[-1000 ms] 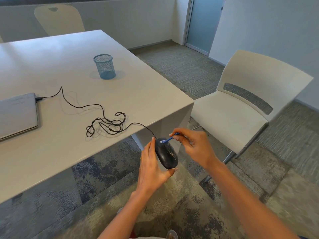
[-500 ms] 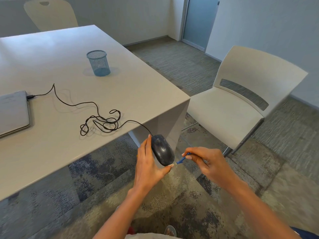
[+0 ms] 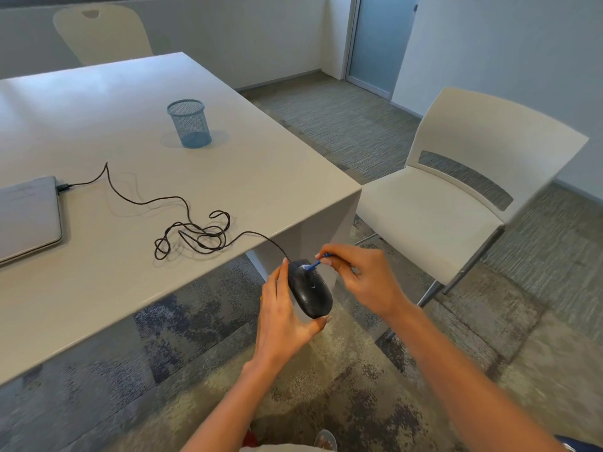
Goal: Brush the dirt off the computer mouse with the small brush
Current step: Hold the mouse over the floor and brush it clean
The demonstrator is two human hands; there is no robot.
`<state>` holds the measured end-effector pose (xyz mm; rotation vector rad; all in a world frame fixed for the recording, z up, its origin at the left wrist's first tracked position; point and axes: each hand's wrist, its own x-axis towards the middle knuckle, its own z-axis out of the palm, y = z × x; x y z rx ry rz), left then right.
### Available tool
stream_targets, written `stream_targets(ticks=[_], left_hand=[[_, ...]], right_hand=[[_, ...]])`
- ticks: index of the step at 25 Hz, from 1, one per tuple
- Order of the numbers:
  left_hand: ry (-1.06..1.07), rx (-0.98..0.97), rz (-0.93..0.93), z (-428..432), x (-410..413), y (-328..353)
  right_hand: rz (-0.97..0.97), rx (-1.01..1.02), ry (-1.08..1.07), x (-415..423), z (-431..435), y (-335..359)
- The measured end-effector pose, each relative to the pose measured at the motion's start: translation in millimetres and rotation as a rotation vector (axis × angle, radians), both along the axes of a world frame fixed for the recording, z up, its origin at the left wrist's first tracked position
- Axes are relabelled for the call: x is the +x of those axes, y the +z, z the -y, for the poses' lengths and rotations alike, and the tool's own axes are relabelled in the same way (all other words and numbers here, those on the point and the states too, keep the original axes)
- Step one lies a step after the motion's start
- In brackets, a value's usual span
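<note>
The counter (image 3: pixel 98 102) fills the view from 9 to 12 o'clock. A white chair (image 3: pixel 421 220) stands at 2 o'clock from my hands. On the counter, a closed laptop (image 3: pixel 26 216) lies at 9 o'clock and a blue mesh cup (image 3: pixel 189 125) stands at 11 o'clock. A black cable (image 3: pixel 192 238) runs from the laptop, coils loosely, and drops over the counter edge to the mouse.

My left hand (image 3: pixel 284 318) grips the computer mouse (image 3: pixel 310 291) off the counter, above the carpet, just off the near corner. The thumb lies along its 9 o'clock flank and the fingers curl underneath. My right hand (image 3: pixel 362 282) pinches the small brush (image 3: pixel 316 264) by its blue handle. The bristle end meets the mouse at its 12 o'clock end, near the cable entry, where a pale patch shows.

Handling, as I judge it:
- The mouse is light and rigid, with a smooth shell that may slip. Hold it by the flanks and leave the top free.
- The cable tethers it; the coil appears to leave slack.
- The brush is thin and very light. A fingertip pinch well back on the handle should suffice, with light pressure.
</note>
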<state>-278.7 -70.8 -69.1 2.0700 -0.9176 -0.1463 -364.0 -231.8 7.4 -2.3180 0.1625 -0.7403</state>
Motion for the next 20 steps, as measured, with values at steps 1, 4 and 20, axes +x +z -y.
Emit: stream_targets(ticks=[1, 4, 20], left_hand=[[0.002, 0.002, -0.004, -0.3, 0.8, -1.0], [0.008, 0.007, -0.006, -0.4, 2.4, -3.8], [-0.032, 0.015, 0.005, 6.9, 7.4, 1.5]], right_hand=[[0.001, -0.004, -0.007, -6.6, 0.1, -3.8], [-0.046, -0.011, -0.028, -30.9, 1.4, -13.7], [-0.052, 0.191, -0.034, -50.1, -14.5, -22.1]])
